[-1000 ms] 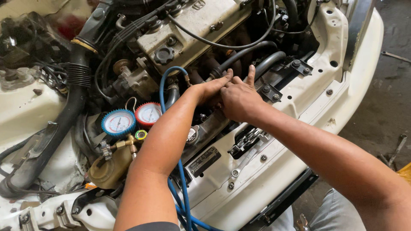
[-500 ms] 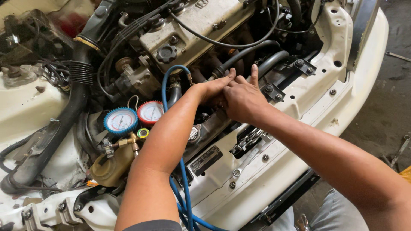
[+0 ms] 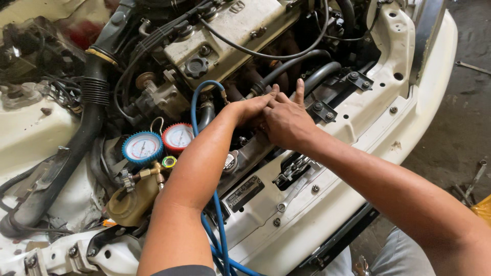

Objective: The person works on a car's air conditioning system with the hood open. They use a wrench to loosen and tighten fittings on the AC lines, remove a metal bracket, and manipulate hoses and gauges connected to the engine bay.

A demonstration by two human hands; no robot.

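Over an open engine bay, the left hand (image 3: 251,107) and right hand (image 3: 286,120) press together, fingertips meeting beside a black hose (image 3: 286,69); what they pinch cannot be told. A blue hose (image 3: 197,99) loops past the left wrist to two gauges (image 3: 158,143) nearby.

Engine bay (image 3: 327,168) with gauge set (image 3: 158,145)

Gauges (image 3: 159,143) left of both hands (image 3: 271,115), hoses (image 3: 307,69) seemingly just behind

Grey concrete floor (image 3: 460,117), scattered metal tools (image 3: 473,181), daylight
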